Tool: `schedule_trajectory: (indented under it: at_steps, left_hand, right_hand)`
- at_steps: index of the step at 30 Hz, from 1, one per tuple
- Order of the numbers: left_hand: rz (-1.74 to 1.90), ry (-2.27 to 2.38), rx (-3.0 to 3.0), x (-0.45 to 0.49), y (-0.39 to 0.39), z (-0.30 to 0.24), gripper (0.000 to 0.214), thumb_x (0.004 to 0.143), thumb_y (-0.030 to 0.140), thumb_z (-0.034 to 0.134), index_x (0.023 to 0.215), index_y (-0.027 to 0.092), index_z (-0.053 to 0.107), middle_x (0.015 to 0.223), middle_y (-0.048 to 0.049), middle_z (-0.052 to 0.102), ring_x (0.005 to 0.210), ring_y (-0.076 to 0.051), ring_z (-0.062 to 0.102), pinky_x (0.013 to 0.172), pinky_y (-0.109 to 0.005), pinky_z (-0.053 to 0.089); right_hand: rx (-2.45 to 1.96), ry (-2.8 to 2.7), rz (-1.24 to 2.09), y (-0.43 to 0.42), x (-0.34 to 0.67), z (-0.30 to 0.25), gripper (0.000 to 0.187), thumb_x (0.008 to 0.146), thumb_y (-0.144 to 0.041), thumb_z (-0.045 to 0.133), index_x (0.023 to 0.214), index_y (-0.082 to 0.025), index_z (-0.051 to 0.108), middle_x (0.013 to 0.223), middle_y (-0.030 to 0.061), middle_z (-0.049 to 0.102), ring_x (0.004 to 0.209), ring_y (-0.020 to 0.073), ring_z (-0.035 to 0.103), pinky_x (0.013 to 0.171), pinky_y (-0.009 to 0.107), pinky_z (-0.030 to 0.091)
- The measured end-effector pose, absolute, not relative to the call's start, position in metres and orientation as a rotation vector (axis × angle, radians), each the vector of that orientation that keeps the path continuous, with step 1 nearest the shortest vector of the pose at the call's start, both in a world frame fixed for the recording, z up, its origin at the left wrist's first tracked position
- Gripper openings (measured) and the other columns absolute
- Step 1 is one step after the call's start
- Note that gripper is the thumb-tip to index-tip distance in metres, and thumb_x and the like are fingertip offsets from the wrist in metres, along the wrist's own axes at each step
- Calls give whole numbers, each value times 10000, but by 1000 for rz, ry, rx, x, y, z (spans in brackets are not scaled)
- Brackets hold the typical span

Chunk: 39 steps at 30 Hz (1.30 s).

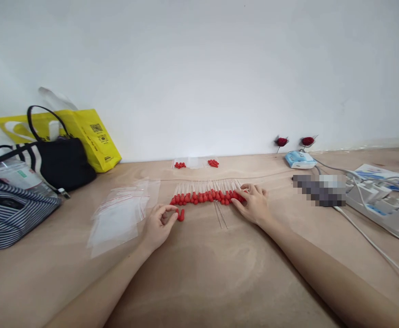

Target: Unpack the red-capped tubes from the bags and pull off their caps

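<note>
A long row of small red bulb-shaped pieces (204,197) with thin pale stems lies across the wooden table in front of me. My left hand (159,224) is left of the row and slightly nearer to me, with thumb and forefinger pinching a red piece. Another red piece (181,215) stands right beside those fingertips. At the row's right end, my right hand (254,203) curls thumb and fingers around the last few red pieces, partly hiding them. A few thin stems (221,215) point toward me from the row's middle.
Clear zip bags (117,216) lie spread left of my left hand. Bags holding red pieces (213,163) lie by the wall. A black handbag (68,164), yellow bag (100,141) and striped bag (11,214) stand left. Right are a tissue pack (300,160) and power strip (384,207) with cables.
</note>
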<state>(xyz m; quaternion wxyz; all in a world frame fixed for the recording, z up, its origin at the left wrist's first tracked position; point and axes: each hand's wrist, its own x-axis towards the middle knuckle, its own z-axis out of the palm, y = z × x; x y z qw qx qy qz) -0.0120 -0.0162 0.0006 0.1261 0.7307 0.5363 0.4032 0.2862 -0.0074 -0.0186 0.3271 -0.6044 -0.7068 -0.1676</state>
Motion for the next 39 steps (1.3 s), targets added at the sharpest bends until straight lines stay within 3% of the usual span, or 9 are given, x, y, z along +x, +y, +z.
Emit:
schedule_trajectory:
  at_steps: [4,10,13,20,23,27,31,39]
  left_hand:
    - [1203,1530,2169,-12,-16,1,195,714,334,529,774,180,633,734,-17,522,588,-111,461,499,-211,407]
    - [1272,1464,2204,-7,-25,7,177,738,311,531,791,173,629,771,-29,558,651,-126,491,625,-253,438]
    - [1140,1295,2134,9,-37,7,199,769,323,513,826,173,631,770,-29,588,676,-131,524,652,-257,439]
    - [787,931,1051,74,-45,15,268,829,350,479,860,124,619,802,-67,641,758,-136,594,748,-272,473]
    - [773,850,842,87,-41,18,204,826,295,496,782,123,597,723,-40,609,663,-98,575,672,-234,485]
    - [850,980,1162,76,-34,15,197,755,332,578,746,135,562,649,7,545,541,-79,531,519,-202,479]
    - [883,1150,1708,48,-32,6,233,745,378,554,777,148,574,628,24,513,456,-71,491,425,-184,445]
    - [776,1124,2104,25,-34,-8,241,800,342,482,874,169,633,722,-6,532,502,-65,511,481,-176,450]
  right_hand:
    - [-1508,-1914,-472,-4,290,-23,202,794,-348,509,919,-277,651,1011,50,573,905,204,454,786,371,247]
    - [-1341,-1805,-616,-6,288,-20,157,810,-279,517,889,-266,652,936,32,619,873,184,482,800,370,267]
    - [-1181,-1761,-709,-20,276,-14,163,796,-266,547,934,-265,634,905,25,636,872,177,500,833,378,281]
    - [-824,-1896,-745,-53,240,-8,206,790,-172,549,954,-287,599,876,-39,658,857,135,540,913,376,289]
    - [-729,-1984,-724,-56,234,-7,162,790,-166,542,913,-254,601,893,-37,656,857,133,536,903,371,308]
    - [-737,-2046,-589,-56,242,-4,134,789,-274,553,904,-226,600,904,5,635,838,146,523,829,359,344]
    - [-1070,-1924,-539,-48,263,-9,117,799,-286,518,831,-206,598,797,30,604,761,150,505,744,331,326]
    - [-1444,-1928,-571,-4,276,-23,554,702,-645,464,1006,-189,551,1017,105,547,935,246,451,881,425,205]
